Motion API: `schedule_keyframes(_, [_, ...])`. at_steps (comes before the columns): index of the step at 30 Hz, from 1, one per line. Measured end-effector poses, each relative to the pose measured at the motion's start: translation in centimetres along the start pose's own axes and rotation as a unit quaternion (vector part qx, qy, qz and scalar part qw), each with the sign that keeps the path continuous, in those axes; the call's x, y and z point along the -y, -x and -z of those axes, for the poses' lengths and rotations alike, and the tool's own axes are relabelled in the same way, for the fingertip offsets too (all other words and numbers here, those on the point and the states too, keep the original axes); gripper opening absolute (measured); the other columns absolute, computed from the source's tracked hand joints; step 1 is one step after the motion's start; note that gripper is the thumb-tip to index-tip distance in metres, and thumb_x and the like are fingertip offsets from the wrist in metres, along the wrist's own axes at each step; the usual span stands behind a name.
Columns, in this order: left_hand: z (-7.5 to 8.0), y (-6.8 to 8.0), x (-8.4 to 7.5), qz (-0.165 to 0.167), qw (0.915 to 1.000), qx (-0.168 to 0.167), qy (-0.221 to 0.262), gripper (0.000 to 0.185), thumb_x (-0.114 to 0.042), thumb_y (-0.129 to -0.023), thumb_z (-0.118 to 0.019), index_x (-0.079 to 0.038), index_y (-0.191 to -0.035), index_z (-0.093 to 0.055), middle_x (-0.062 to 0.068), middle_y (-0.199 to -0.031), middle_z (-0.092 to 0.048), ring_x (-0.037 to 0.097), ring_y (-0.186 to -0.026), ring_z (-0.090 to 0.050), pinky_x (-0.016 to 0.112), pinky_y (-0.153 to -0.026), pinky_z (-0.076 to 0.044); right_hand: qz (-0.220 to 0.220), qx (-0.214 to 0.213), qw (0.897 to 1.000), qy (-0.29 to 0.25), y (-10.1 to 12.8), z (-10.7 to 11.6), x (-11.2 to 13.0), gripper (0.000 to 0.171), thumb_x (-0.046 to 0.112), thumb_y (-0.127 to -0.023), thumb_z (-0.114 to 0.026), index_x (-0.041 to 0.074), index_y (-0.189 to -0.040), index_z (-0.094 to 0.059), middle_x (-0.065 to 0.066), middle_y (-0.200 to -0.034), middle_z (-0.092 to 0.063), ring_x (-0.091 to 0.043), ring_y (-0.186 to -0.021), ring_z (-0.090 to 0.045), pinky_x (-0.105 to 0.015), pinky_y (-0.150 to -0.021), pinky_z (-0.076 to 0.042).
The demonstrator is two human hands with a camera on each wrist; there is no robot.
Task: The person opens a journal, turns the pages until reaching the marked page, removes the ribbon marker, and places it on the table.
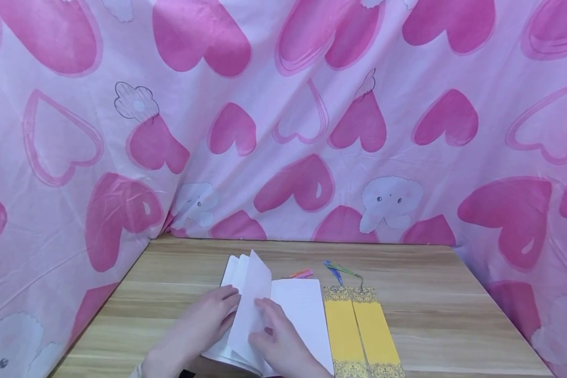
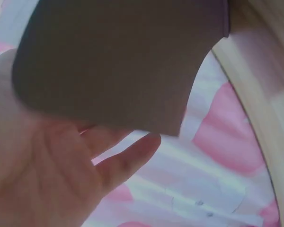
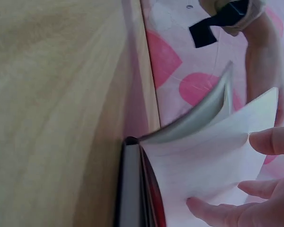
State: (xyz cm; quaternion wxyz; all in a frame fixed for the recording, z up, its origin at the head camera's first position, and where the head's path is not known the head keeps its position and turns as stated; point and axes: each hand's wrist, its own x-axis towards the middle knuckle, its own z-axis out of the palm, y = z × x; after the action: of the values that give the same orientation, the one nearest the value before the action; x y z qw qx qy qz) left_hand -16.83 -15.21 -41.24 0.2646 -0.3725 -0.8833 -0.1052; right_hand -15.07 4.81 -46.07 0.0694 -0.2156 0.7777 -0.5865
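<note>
1. The right grip had its fingers spread and apart from the thumb, the tips touching the face of a raised leaf without visibly pinching it.
2. That leaf stood in the open book on the table, at about ten to eleven o'clock from the right grip. Its long axis ran roughly from twelve to six, nearly along the book's fold.
3. The left grip lay at about eight o'clock from the leaf's middle, its fingers over the left-hand leaves. Whether it was clamped on them could not be told.
4. Of the two, the right grip seemed the nearer, its fingertips being on the leaf's face.
5. Two yellow tasselled strips lay just beside the book, at four o'clock from its middle, their long axes slanting from eleven to five.
</note>
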Motion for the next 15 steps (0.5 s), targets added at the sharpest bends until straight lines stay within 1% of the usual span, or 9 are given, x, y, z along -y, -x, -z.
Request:
schedule_keyframes(3, [0.8, -0.1, -0.1, 0.017, 0.9994, -0.024, -0.017, 0.022, -0.005, -0.074, -0.079, -0.009, -0.093, -0.068, 0.005, -0.094, -0.064, 0.024, -0.081, -0.064, 0.040, -0.071, -0.056, 0.000, 0.017, 0.999, 0.050, 0.2, -0.1, 0.0, 0.061, 0.022, -0.092, -0.062, 0.004, -0.146, -0.041, -0.017, -0.153, -0.030, -0.037, -0.135, -0.037, -0.048, -0.103, -0.043])
schedule_keyframes(5, [1.3, -0.2, -0.3, 0.030, 0.9987, -0.032, -0.026, 0.023, -0.005, -0.075, -0.079, -0.009, -0.095, -0.069, 0.007, -0.097, -0.065, 0.025, -0.085, -0.065, 0.041, -0.073, -0.056, 0.001, 0.025, 0.996, 0.084, 0.3, -0.2, 0.0, 0.061, 0.025, -0.092, -0.061, 0.005, -0.146, -0.041, -0.017, -0.154, -0.030, -0.038, -0.136, -0.036, -0.050, -0.105, -0.040])
schedule_keyframes(8, [1.8, -0.3, -0.9, 0.033, 0.9981, -0.034, -0.039, 0.025, -0.006, -0.075, -0.078, -0.007, -0.098, -0.070, 0.009, -0.102, -0.067, 0.025, -0.093, -0.066, 0.042, -0.079, -0.056, -0.011, 0.037, 0.993, 0.113, 0.5, -0.4, 0.2, 0.061, 0.031, -0.092, -0.060, 0.011, -0.147, -0.043, -0.012, -0.156, -0.029, -0.036, -0.140, -0.031, -0.054, -0.109, -0.033])
schedule_keyframes(12, [1.8, -0.4, -1.6, 0.023, 0.9988, -0.017, -0.041, 0.028, -0.010, -0.077, -0.078, -0.007, -0.103, -0.070, 0.009, -0.106, -0.067, 0.025, -0.098, -0.065, 0.045, -0.084, -0.054, -0.017, 0.055, 0.988, 0.144, 0.8, -0.6, 0.4, 0.060, 0.033, -0.091, -0.062, 0.017, -0.147, -0.045, -0.009, -0.157, -0.029, -0.033, -0.142, -0.029, -0.052, -0.110, -0.032])
schedule_keyframes(15, [1.3, -0.2, -2.1, 0.023, 0.9990, 0.001, -0.039, 0.030, -0.013, -0.077, -0.079, -0.008, -0.105, -0.069, 0.008, -0.107, -0.067, 0.025, -0.100, -0.065, 0.046, -0.085, -0.054, 0.000, 0.067, 0.981, 0.180, 0.9, -0.6, 0.5, 0.060, 0.031, -0.091, -0.063, 0.018, -0.147, -0.045, -0.011, -0.156, -0.029, -0.035, -0.142, -0.029, -0.050, -0.109, -0.036])
